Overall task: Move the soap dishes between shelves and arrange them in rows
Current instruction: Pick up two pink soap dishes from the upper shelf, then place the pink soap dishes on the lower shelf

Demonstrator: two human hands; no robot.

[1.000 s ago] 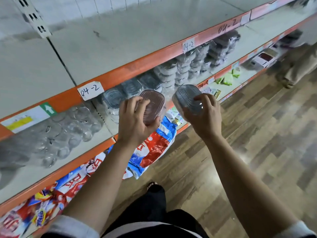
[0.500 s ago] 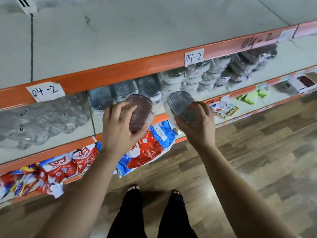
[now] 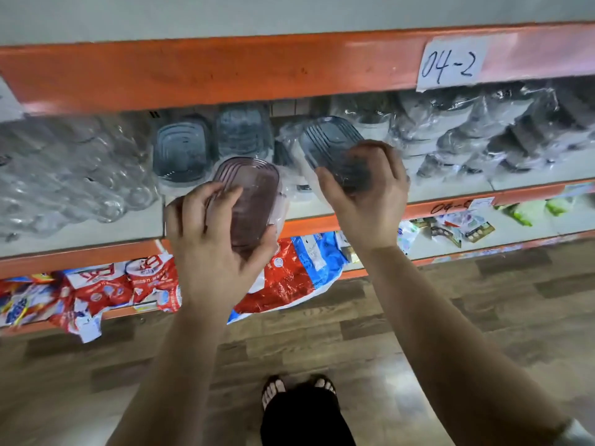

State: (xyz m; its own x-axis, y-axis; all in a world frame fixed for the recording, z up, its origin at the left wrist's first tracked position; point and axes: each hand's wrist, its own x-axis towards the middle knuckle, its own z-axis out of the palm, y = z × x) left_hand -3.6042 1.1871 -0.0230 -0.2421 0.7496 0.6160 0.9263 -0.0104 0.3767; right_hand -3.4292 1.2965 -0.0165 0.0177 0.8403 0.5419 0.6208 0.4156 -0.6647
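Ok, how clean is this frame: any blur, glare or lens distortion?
Head view: usable. The left hand with its pink soap dish and the right hand with its grey soap dish are only slightly soft; the clear plastic goods at far left smear with blur; the orange shelf edge bows slightly from the wide lens; the 04-2 label reads clearly; a pale sheen lies on the floor.

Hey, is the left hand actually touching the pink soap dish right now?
Touching. The head view shows the left hand gripping the pink soap dish, its fingers curled over the dish's ribbed top.

Glossy translucent plastic soap dishes [image 3: 248, 201]
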